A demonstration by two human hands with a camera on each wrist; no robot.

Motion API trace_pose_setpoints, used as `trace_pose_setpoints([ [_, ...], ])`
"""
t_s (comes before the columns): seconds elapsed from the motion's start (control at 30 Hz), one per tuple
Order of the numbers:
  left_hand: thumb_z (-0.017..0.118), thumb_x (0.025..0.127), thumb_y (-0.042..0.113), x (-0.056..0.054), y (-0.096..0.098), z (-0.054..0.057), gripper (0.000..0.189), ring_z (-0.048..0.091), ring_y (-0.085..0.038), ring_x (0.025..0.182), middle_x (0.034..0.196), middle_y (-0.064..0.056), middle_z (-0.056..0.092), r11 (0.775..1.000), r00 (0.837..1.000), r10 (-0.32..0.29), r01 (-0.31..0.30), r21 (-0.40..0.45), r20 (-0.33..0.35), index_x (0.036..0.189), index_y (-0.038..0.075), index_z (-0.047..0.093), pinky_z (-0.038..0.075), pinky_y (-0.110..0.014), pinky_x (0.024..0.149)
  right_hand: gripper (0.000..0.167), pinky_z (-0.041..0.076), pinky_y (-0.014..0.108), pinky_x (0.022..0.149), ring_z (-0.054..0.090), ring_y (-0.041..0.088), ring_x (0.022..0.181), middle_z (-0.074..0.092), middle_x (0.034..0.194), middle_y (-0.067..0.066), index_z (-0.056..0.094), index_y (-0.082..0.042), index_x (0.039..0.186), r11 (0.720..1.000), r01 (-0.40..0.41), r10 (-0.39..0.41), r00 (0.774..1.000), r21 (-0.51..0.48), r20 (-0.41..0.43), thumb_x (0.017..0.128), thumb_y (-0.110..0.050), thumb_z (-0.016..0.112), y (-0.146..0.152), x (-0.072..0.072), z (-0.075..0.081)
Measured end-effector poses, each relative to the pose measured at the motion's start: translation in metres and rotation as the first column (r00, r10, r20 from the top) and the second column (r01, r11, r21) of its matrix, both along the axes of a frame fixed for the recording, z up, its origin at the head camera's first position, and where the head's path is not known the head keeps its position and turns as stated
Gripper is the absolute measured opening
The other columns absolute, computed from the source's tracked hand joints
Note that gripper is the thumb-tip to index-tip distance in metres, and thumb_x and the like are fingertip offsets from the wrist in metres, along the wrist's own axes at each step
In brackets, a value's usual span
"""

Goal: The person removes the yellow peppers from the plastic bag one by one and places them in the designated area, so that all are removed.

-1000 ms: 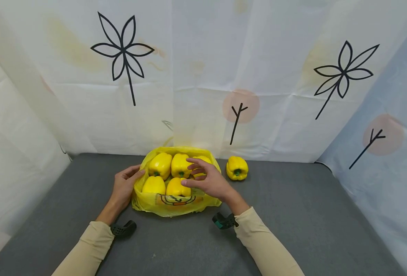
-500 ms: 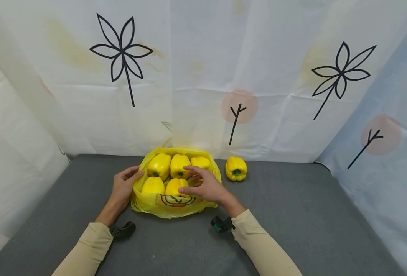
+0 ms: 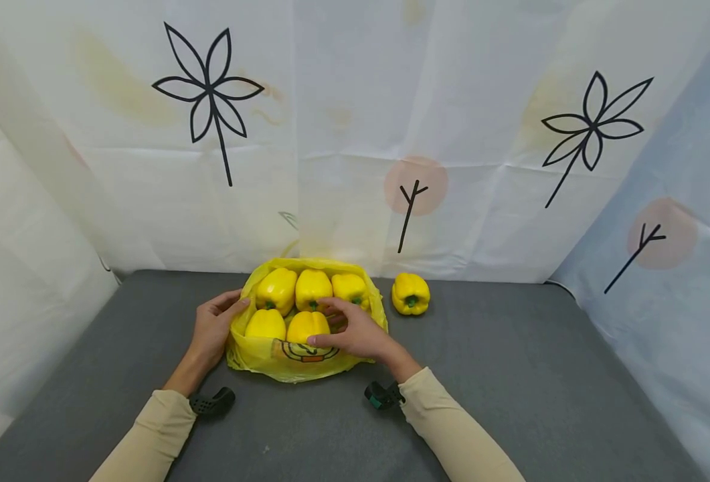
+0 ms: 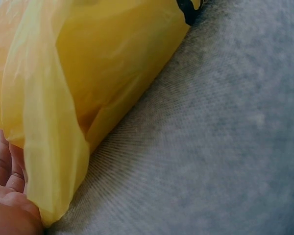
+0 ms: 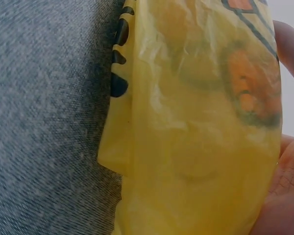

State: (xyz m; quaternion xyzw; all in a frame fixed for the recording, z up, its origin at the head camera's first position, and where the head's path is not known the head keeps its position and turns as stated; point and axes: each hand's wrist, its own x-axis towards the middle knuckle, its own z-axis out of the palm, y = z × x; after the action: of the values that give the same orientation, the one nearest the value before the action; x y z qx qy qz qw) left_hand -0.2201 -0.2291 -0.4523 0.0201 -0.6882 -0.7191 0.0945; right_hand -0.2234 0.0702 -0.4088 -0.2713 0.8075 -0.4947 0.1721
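A thin yellow plastic bag [image 3: 291, 361] with a printed front lies wide-mouthed near the wall, several yellow bell peppers [image 3: 312, 288] inside it. My left hand [image 3: 210, 328] holds the bag's left side, its thumb at the rim; the left wrist view shows its fingers [image 4: 2, 166] partly behind a fold of plastic. Inside the mouth, my right hand [image 3: 357, 331] arches over the right side of the front pepper [image 3: 306, 325], thumb low across its front and fingertips behind. In the right wrist view the bag's printed side hides much of that hand [image 5: 289, 181].
One more yellow bell pepper [image 3: 411, 294] rests on the dark grey table [image 3: 511, 381], right of the bag. A white cloth wall [image 3: 342, 134] with leaf and tree drawings rises behind the table's back edge, and cloth also closes both sides.
My right hand has moved down and toward me, from over the back right pepper to the front one, its fingers about equally spread. The left hand stays at the bag's left side.
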Motion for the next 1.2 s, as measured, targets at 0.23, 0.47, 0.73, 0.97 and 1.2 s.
trace_pose_setpoints([
  [0.23, 0.067, 0.1, 0.017, 0.0, 0.001, 0.0, 0.045, 0.065, -0.007, 0.093, 0.102, 0.009, 0.068, 1.0, 1.0, -0.002, 0.002, -0.015, 0.006, 0.134, -0.011, 0.058, 0.056, -0.02, 0.079, 0.072, 0.049, 0.042, 0.1, 0.056, 0.03, 0.124, 0.052, 0.143, 0.015, 0.042, -0.009, 0.154, 1.0, -0.015, 0.015, 1.0, -0.003, -0.009, 0.093, -0.028, 0.076, -0.001, -0.001, -0.003],
  [0.47, 0.068, 0.1, 0.018, -0.002, 0.0, -0.002, 0.043, 0.065, -0.007, 0.093, 0.102, 0.01, 0.068, 1.0, 1.0, -0.003, 0.002, -0.009, -0.011, 0.132, -0.009, 0.061, 0.056, -0.02, 0.079, 0.073, 0.05, 0.038, 0.098, 0.057, 0.028, 0.121, 0.053, 0.143, 0.014, 0.042, -0.007, 0.154, 0.999, -0.034, 0.034, 0.999, 0.003, -0.03, 0.093, -0.027, 0.076, -0.002, 0.0, -0.005],
  [0.73, 0.069, 0.099, 0.02, -0.002, 0.0, -0.003, 0.046, 0.065, -0.007, 0.092, 0.102, 0.01, 0.068, 1.0, 1.0, -0.003, 0.002, -0.018, -0.017, 0.133, -0.01, 0.06, 0.056, -0.019, 0.079, 0.07, 0.052, 0.03, 0.091, 0.058, 0.024, 0.12, 0.052, 0.145, 0.01, 0.044, -0.006, 0.152, 0.999, -0.041, 0.041, 0.998, 0.007, -0.049, 0.093, -0.026, 0.076, -0.004, 0.002, -0.006],
  [0.97, 0.069, 0.099, 0.02, -0.002, -0.001, -0.004, 0.045, 0.066, -0.007, 0.092, 0.101, 0.009, 0.068, 1.0, 1.0, -0.009, 0.008, -0.01, -0.024, 0.132, -0.01, 0.061, 0.056, -0.02, 0.078, 0.068, 0.052, 0.029, 0.09, 0.059, 0.022, 0.116, 0.053, 0.142, 0.009, 0.047, -0.007, 0.15, 1.0, -0.029, 0.03, 0.998, 0.011, -0.058, 0.092, -0.025, 0.077, -0.005, 0.002, -0.007],
  [1.2, 0.07, 0.099, 0.019, -0.002, -0.001, -0.003, 0.043, 0.066, -0.007, 0.092, 0.101, 0.009, 0.069, 1.0, 1.0, -0.007, 0.007, 0.01, -0.027, 0.13, -0.009, 0.063, 0.057, -0.02, 0.078, 0.067, 0.053, 0.03, 0.09, 0.061, 0.023, 0.113, 0.056, 0.136, 0.009, 0.05, -0.004, 0.144, 1.0, -0.017, 0.016, 0.998, -0.022, -0.063, 0.087, -0.021, 0.082, -0.006, 0.002, -0.011],
])
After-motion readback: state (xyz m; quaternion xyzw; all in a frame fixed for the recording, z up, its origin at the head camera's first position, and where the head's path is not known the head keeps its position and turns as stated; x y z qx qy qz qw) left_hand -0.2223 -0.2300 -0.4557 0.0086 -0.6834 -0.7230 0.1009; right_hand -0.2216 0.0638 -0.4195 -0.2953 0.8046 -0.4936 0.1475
